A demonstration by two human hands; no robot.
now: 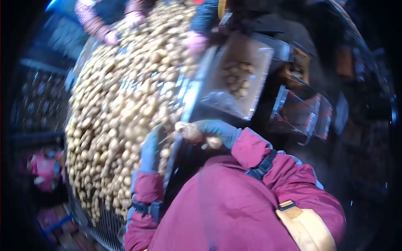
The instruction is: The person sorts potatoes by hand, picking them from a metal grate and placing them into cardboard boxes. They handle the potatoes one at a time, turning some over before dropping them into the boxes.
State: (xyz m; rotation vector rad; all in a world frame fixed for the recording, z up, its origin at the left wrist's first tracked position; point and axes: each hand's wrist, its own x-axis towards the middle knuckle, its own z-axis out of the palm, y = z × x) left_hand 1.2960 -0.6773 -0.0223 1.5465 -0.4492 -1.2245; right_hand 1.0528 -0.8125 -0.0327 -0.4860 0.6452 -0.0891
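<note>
Potatoes [121, 108] cover a slatted metal sorting table in a thick layer. My left hand [153, 146], in a blue-grey glove, is over the table's near edge among the potatoes, its fingers stretched out and partly blurred. To its right, past the metal rim [190, 98], my right hand [220, 129] is gloved too and closed around a potato [188, 131] with a rough, speckled skin. A second, paler potato [214, 142] shows just below the right hand; whether that hand holds it as well I cannot make out.
A box lined with clear plastic [255, 71] holds several potatoes, right of the table. Beyond it are a smaller carton [299, 65] and a clear plastic bag with red edging [305, 115]. Co-workers' pink-gloved hands [112, 37] work at the far end. Another person in pink [45, 170] is at the left.
</note>
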